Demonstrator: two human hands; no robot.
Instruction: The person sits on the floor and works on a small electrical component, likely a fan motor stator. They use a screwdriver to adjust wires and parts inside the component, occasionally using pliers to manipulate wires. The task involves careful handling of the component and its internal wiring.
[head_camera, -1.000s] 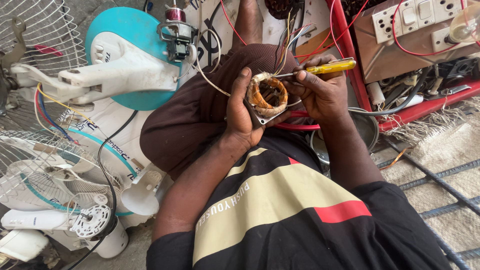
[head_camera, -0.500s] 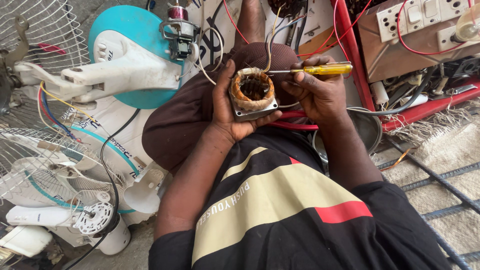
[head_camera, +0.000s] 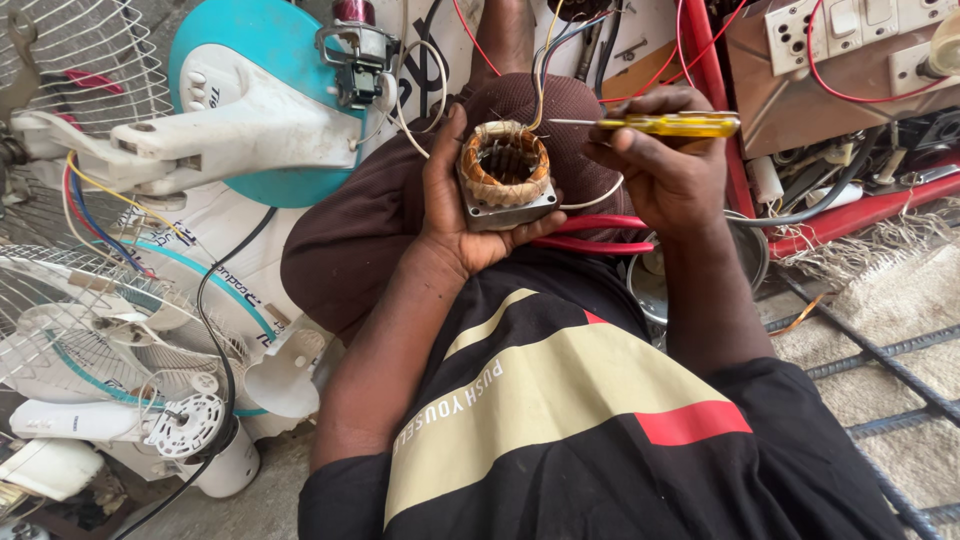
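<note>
Hands in view: two, both the person's own. Left hand (head_camera: 455, 205) grips one fan motor stator (head_camera: 505, 175), its copper winding ring uppermost, held over the knee. Right hand (head_camera: 665, 170) is closed around one yellow-handled screwdriver (head_camera: 665, 124), shaft lying level, tip just beside the stator's rim. One red-handled pair of pliers (head_camera: 590, 232) lies on the lap beneath both hands. Left of the person: one teal and white fan body (head_camera: 250, 110) and two wire fan guards (head_camera: 60, 60). One switch-and-socket board (head_camera: 860, 40) sits upper right.
</note>
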